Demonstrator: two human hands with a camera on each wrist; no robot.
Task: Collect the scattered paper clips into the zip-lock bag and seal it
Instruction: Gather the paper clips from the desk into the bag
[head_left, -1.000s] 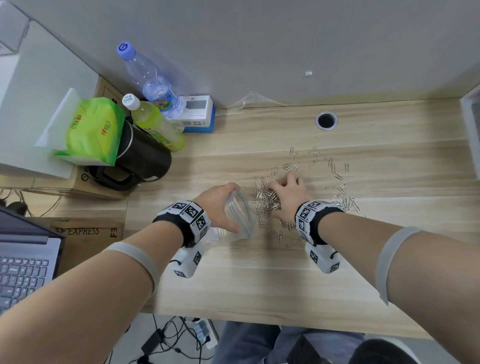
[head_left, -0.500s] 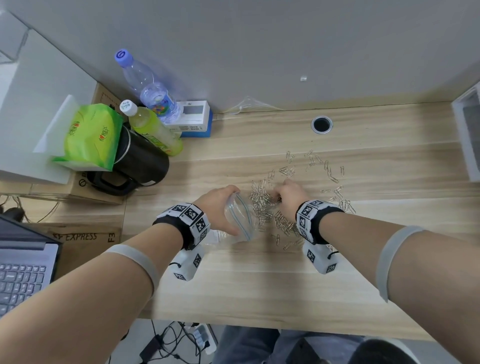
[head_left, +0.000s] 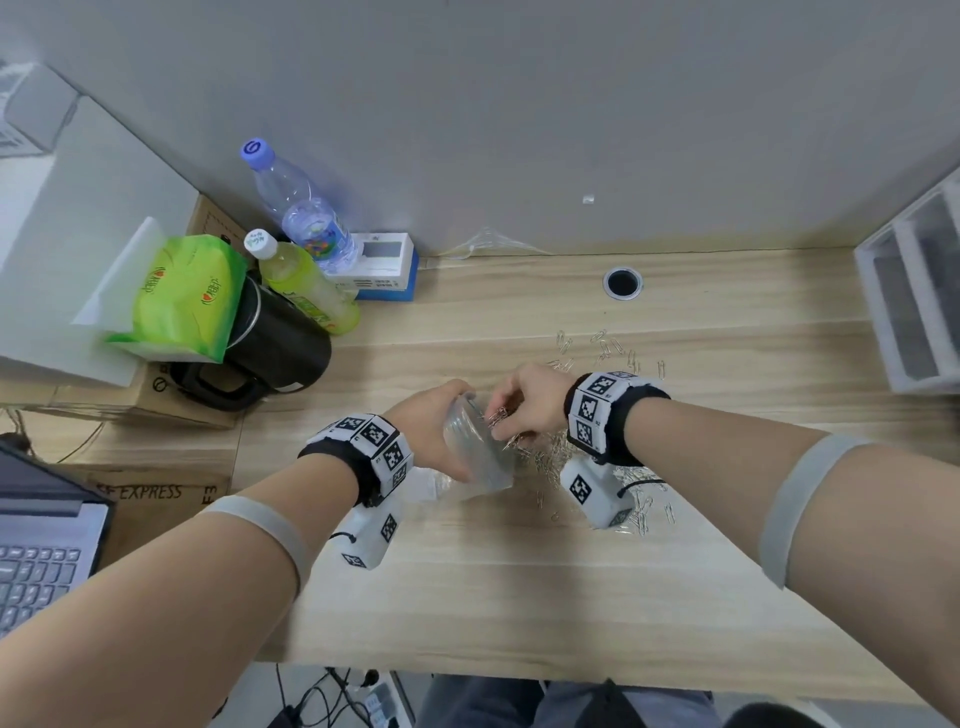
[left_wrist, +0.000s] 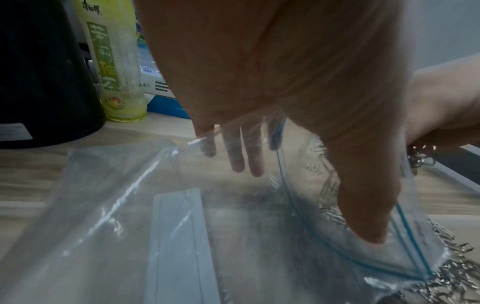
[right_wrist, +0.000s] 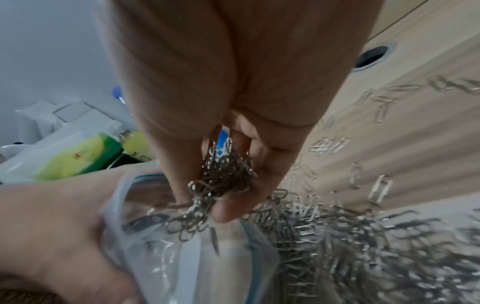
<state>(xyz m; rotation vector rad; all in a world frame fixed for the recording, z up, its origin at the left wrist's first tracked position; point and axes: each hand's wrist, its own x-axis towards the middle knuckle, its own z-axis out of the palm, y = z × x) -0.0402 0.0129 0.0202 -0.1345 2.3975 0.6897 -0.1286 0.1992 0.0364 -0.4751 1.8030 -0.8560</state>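
One zip-lock bag (head_left: 475, 447) was held open on the desk (head_left: 519, 582) by the left hand (head_left: 434, 423), thumb inside its mouth and fingers curled round the outside. A tangled bunch of paper clips (right_wrist: 223, 174) was pinched in the right hand (head_left: 530, 400) at the bag's mouth. Too many loose clips (head_left: 602, 348) to count lay scattered beside it. Two bottles (head_left: 301, 213) stood at the back left.

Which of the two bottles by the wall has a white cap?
The shorter yellow-green drink bottle beside the black kettle; the taller clear water bottle has a blue cap.
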